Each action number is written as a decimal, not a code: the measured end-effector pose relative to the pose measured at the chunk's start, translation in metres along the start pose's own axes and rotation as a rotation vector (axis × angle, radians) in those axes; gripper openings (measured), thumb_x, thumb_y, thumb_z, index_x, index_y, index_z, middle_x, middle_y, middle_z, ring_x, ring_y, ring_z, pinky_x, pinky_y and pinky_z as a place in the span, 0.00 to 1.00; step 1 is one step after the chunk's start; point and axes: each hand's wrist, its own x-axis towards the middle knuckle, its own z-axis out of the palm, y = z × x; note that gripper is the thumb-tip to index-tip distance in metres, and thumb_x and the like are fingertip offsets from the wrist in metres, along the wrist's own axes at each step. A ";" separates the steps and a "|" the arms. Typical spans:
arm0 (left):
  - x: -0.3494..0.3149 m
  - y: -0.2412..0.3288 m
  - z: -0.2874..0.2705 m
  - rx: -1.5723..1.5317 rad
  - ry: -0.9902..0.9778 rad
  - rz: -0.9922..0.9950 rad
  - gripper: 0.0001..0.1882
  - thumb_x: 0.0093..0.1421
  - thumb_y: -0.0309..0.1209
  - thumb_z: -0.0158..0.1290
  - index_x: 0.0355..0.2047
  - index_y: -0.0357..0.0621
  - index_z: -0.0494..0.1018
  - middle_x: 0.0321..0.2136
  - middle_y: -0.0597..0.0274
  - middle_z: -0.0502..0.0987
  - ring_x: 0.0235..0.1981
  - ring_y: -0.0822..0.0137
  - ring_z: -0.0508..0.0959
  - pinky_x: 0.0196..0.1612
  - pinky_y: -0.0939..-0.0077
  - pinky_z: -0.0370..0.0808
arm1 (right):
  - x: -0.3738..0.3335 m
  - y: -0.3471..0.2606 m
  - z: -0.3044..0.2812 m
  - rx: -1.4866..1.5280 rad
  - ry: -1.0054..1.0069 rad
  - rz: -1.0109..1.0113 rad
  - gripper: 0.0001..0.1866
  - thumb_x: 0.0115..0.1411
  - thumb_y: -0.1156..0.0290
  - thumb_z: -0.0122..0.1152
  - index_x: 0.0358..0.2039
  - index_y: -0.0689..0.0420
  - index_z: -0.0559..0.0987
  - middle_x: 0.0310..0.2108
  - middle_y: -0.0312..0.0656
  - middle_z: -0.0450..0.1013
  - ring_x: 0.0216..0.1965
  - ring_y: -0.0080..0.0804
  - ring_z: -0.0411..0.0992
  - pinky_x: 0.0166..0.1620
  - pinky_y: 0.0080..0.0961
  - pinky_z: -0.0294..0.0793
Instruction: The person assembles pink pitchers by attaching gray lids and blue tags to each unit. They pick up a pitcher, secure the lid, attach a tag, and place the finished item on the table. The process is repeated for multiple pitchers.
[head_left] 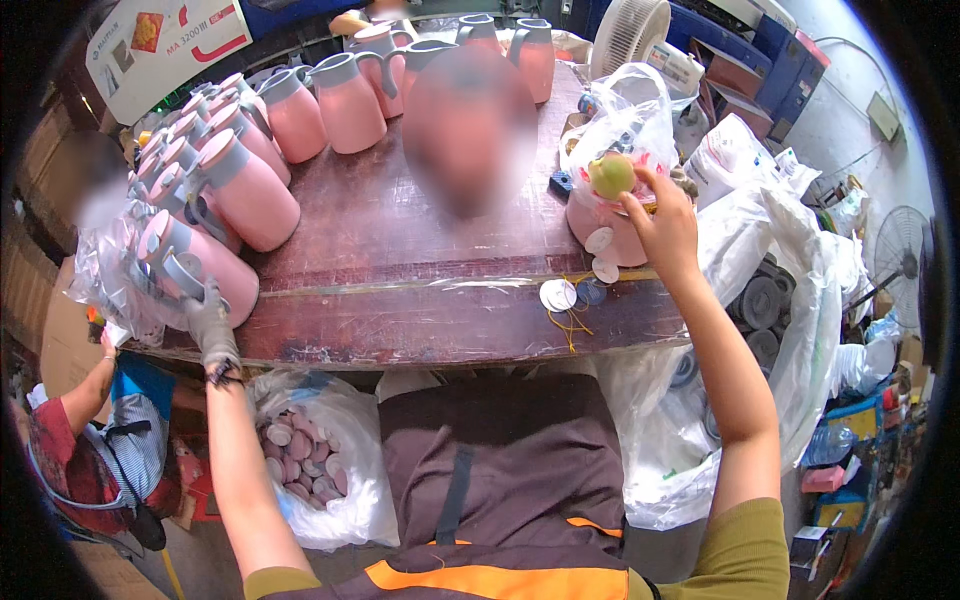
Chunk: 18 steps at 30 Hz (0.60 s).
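Note:
My right hand [668, 218] is at the right of the table, pinching a round green fruit [611, 175] between thumb and fingers. The fruit is above a pink container [626, 236] with white plastic bags and small round discs about it. On the far left of the table my left hand [211, 322], in a pale glove, is closed round the grey handle of a pink jug [226, 271] with a grey top. This jug stands tilted at the near end of the jug row; the gripping fingers are partly hidden.
Several more pink jugs [252, 190] line the table's left and far edges. White discs [557, 295] and yellow bands lie near the front edge. A bag of pinkish discs [305, 455] and a bag of dark grey lids [762, 305] flank my lap. Another person [75, 430] is at lower left.

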 end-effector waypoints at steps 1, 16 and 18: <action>-0.021 0.002 0.007 -0.080 0.093 0.108 0.26 0.62 0.39 0.52 0.51 0.30 0.63 0.41 0.51 0.73 0.39 0.62 0.73 0.46 0.68 0.70 | 0.013 0.006 0.008 -0.127 0.006 0.011 0.24 0.54 0.57 0.62 0.47 0.60 0.75 0.43 0.48 0.75 0.46 0.45 0.73 0.49 0.37 0.69; -0.135 -0.029 0.051 0.588 -0.103 0.450 0.12 0.56 0.32 0.53 0.41 0.47 0.73 0.41 0.56 0.76 0.45 0.53 0.73 0.50 0.58 0.68 | -0.024 -0.056 -0.008 1.006 -0.029 0.168 0.43 0.42 0.72 0.68 0.60 0.61 0.60 0.56 0.44 0.64 0.57 0.35 0.64 0.59 0.31 0.63; -0.135 -0.033 0.058 0.533 -0.103 0.481 0.11 0.56 0.33 0.52 0.39 0.48 0.74 0.41 0.58 0.76 0.45 0.54 0.73 0.51 0.58 0.67 | -0.052 -0.078 -0.024 1.222 -0.173 0.233 0.50 0.37 0.69 0.74 0.61 0.62 0.58 0.57 0.45 0.63 0.57 0.36 0.64 0.60 0.33 0.63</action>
